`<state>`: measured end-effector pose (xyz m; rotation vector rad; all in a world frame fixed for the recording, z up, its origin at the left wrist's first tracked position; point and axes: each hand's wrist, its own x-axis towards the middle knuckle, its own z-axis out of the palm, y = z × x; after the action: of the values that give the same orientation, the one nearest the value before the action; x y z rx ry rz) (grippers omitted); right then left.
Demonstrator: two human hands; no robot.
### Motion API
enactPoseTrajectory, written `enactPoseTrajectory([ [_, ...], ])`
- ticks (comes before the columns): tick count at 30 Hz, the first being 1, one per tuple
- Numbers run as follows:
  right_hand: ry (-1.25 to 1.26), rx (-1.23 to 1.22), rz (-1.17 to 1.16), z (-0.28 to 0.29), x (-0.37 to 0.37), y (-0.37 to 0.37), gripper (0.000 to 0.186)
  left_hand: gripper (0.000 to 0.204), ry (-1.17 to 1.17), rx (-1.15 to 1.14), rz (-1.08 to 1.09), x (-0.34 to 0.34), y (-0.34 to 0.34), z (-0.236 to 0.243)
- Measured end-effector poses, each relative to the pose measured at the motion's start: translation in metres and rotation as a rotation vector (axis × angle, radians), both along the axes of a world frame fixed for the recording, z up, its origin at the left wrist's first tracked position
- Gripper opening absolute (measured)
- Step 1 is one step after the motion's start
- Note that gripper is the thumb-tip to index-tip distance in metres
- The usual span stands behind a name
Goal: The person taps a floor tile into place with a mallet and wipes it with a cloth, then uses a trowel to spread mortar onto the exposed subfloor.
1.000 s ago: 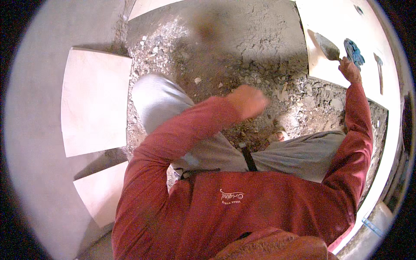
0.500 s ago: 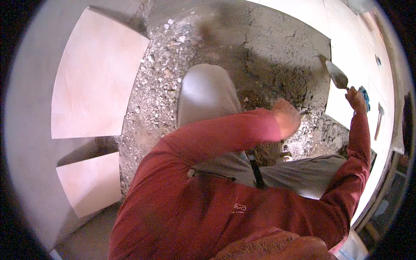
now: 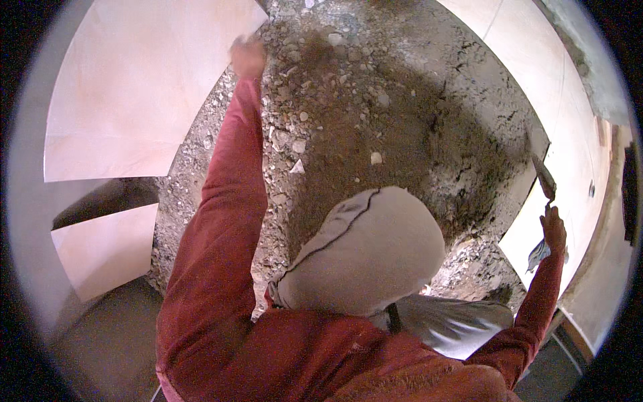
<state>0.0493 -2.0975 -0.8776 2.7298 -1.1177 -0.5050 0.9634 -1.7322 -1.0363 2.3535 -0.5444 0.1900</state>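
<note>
My right hand [image 3: 554, 230] is closed round the handle of a pointed trowel [image 3: 545, 179], held over the pale tiled floor [image 3: 519, 238] on the right, with its blade toward the mortar bed's edge. My left arm is stretched far forward. The left hand [image 3: 248, 57], smeared by motion, is at the right edge of a large pale tile [image 3: 134, 87]; whether it touches the tile I cannot tell. Between my hands lies rough ground of gravel and dark earth [image 3: 348, 127]. Beside my right wrist is a crumpled bluish cloth-like thing [image 3: 538, 254].
A smaller pale tile piece [image 3: 110, 248] leans near the left wall, with a dark gap behind it. Smoother grey mortar [image 3: 479, 74] borders the laid tiles at the right. My bent knee [image 3: 382, 248] rises over the near ground. Loose stones [image 3: 298, 144] lie along the left strip.
My left hand has swung from in front of my body forward and left to the large tile. My right hand keeps the trowel, its blade turned. My view and body have shifted.
</note>
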Motion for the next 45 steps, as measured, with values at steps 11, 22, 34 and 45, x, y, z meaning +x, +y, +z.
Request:
enactPoseTrajectory([
  [11, -0.124, 0.165, -0.147, 0.092, 0.293, -0.007, 0.032, 0.063, -0.100, 0.734, 0.698, -0.040, 0.021, -0.104],
  [22, -0.184, 0.273, 0.057, 0.045, 0.606, -0.052, 0.049, 0.071, 0.053, 0.803, 0.674, -0.033, 0.009, -0.082],
  [34, -0.495, 0.818, -0.017, -0.085, 0.965, -0.150, 0.039, 0.072, 0.267, 0.657, 0.595, -0.026, 0.010, -0.066],
  [45, -0.012, 0.147, 0.427, -0.063, 1.051, -0.105, 0.032, 0.073, 0.303, 0.647, 0.576, -0.027, 0.015, -0.069],
])
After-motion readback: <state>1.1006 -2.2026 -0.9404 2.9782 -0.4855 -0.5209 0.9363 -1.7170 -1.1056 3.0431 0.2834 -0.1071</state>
